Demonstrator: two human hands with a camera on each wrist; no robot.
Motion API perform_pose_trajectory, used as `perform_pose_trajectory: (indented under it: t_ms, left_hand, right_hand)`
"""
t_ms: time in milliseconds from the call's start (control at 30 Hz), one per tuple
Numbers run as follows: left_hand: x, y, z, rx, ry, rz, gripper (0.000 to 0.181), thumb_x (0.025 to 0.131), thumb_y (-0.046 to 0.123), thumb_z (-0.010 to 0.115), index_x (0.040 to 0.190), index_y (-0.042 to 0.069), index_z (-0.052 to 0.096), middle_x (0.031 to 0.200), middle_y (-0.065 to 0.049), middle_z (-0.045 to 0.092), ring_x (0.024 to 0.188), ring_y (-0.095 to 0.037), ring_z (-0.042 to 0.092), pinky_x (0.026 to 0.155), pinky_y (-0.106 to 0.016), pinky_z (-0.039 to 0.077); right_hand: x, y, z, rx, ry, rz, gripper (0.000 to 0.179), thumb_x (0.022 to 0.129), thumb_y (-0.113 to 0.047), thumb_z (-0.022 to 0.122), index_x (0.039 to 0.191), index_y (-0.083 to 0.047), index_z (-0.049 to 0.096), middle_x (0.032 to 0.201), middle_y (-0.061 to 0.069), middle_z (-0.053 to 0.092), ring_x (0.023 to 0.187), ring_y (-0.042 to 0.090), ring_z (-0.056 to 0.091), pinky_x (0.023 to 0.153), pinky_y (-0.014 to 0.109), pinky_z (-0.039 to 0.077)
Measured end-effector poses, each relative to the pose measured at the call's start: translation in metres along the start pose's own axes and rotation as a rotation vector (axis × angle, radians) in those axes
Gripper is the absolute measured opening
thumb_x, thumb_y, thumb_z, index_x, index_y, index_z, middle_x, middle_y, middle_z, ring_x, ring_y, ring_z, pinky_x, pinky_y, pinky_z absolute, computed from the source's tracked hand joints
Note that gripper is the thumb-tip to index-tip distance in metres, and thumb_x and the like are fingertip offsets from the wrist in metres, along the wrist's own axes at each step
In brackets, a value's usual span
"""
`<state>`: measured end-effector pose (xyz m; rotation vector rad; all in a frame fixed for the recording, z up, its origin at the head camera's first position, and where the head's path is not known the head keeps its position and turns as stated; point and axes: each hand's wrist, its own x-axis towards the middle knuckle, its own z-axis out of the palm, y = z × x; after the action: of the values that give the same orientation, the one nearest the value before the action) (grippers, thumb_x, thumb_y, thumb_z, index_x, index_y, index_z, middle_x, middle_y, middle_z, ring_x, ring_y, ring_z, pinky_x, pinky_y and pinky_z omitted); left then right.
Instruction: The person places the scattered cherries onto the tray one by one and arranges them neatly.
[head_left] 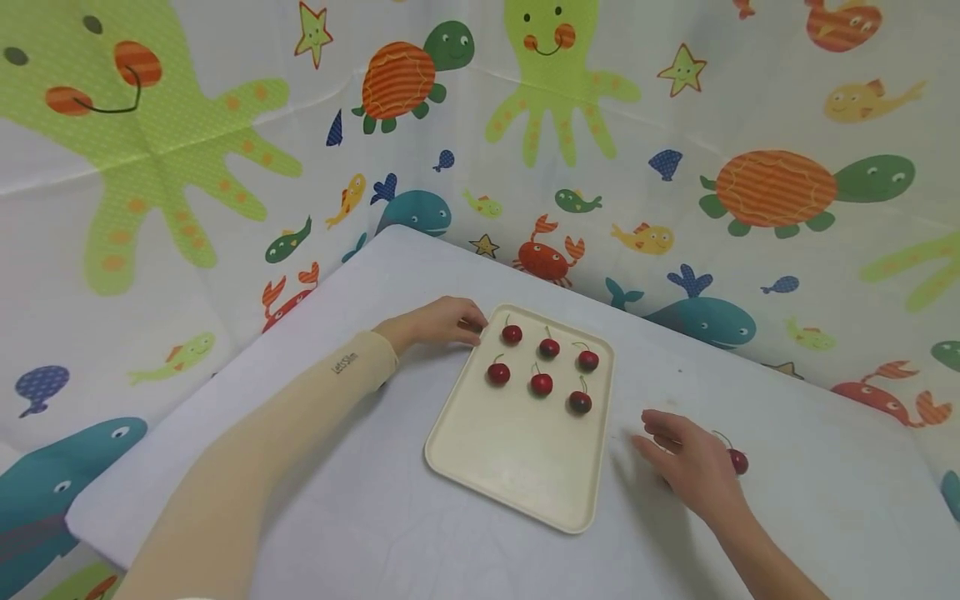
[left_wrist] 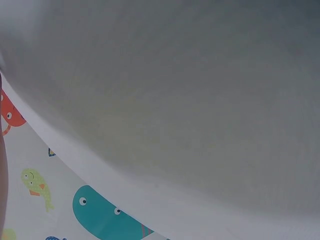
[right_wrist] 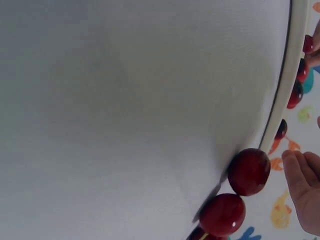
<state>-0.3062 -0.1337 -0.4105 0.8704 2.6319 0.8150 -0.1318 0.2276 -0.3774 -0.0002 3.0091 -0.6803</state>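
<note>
A cream tray [head_left: 510,467] lies on the table, with several red cherries [head_left: 542,384] in two rows on its far half, stems upward. My left hand [head_left: 438,321] is at the tray's far left edge, its thumb and fingers bent together at the rim. To the right of the tray, my right hand [head_left: 693,462] hovers above the table with its fingers extended and nothing held. A loose cherry [head_left: 738,461] shows beside that hand, which partly hides the table there. In the right wrist view, several cherries [right_wrist: 248,171] sit close together near the right hand's fingers [right_wrist: 302,175].
The white table [head_left: 360,500] extends around the tray on all sides. Behind it hangs a curtain [head_left: 480,192] printed with sea animals, meeting the table's far edges. The left wrist view holds mostly the pale table surface [left_wrist: 175,125] and some curtain.
</note>
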Motion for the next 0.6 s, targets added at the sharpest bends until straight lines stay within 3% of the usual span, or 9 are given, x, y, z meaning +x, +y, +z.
perform_pose_trajectory:
  t_ms: [333, 600]
  left_hand:
    - [-0.003, 0.002, -0.002, -0.013, 0.0, -0.01, 0.034, 0.084, 0.021, 0.067, 0.116, 0.009, 0.063, 0.115, -0.006, 0.06, 0.103, -0.017, 0.055, 0.096, -0.03, 0.046]
    - [-0.001, -0.001, -0.001, 0.0, -0.005, -0.011, 0.034, 0.084, 0.023, 0.067, 0.116, 0.011, 0.063, 0.115, -0.004, 0.06, 0.103, -0.016, 0.055, 0.096, -0.029, 0.046]
  right_hand:
    - [-0.014, 0.022, -0.022, 0.044, 0.002, 0.164, 0.064, 0.083, -0.056, 0.055, 0.131, -0.014, 0.049, 0.126, 0.016, 0.056, 0.112, 0.033, 0.055, 0.081, 0.045, 0.054]
    - [-0.018, 0.048, -0.035, 0.07, 0.001, 0.294, 0.073, 0.084, -0.058, 0.052, 0.138, -0.011, 0.04, 0.129, 0.018, 0.054, 0.117, 0.037, 0.049, 0.087, 0.052, 0.048]
